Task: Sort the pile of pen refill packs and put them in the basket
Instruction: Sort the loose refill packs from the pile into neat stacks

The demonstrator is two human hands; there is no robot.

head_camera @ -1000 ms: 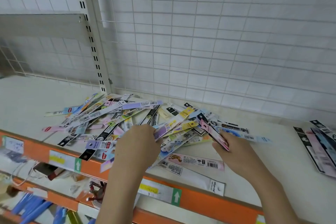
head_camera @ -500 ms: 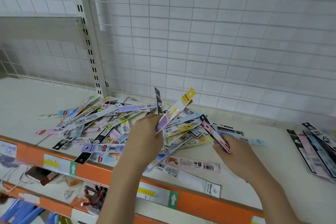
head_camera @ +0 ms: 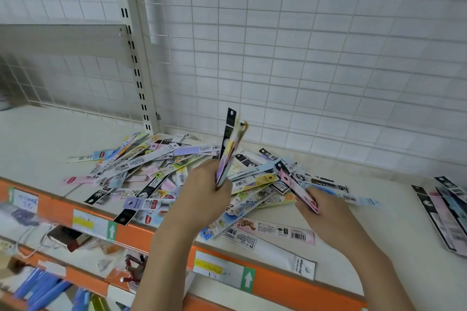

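Observation:
A loose pile of colourful pen refill packs [head_camera: 161, 171] is spread over the white shelf [head_camera: 38, 139]. My left hand [head_camera: 202, 194] grips a small bunch of packs [head_camera: 230, 149] that stands nearly upright above the pile. At the pile's right edge, my right hand [head_camera: 326, 212] holds a pink and black pack [head_camera: 295, 187], tilted up and to the left. No basket is in view.
A second small group of packs [head_camera: 444, 212] lies at the shelf's right edge. White wire mesh [head_camera: 303, 58] backs the shelf and a slotted upright [head_camera: 131, 45] stands at the left. The orange front rail [head_camera: 141, 235] carries price labels; lower shelves hold other goods.
My left hand has lifted its bunch of packs off the pile and turned it from slanted to nearly upright. My right hand stays in place with its pack.

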